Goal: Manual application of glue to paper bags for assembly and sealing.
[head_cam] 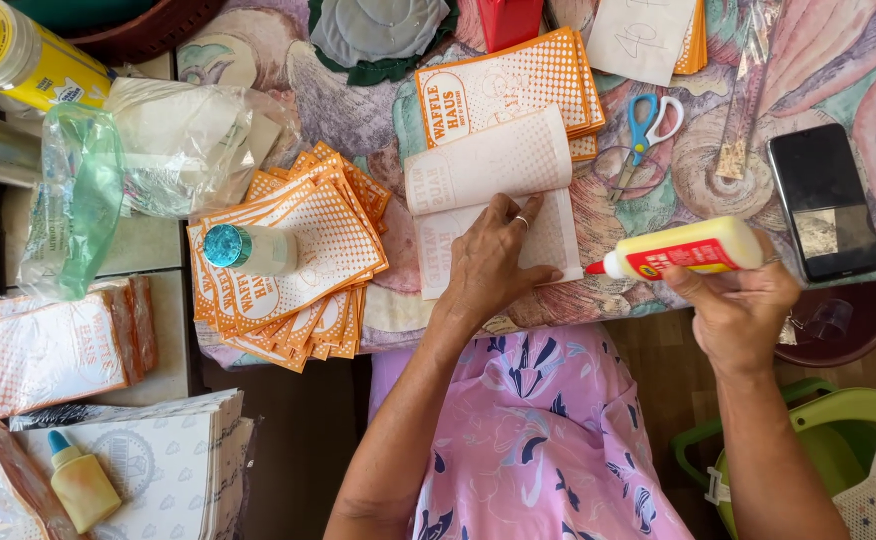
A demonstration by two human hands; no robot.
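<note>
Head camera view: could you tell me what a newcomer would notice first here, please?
Probably the yellow glue bottle, held sideways in the right hand at centre right, its red tip toward the folded paper sheet that the left hand presses flat. Left of that, a fanned pile of orange printed bags carries a small teal-capped bottle.

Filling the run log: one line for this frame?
left hand flat on folded white paper sheet | right hand holds yellow plastic glue bottle, red tip toward sheet
</note>
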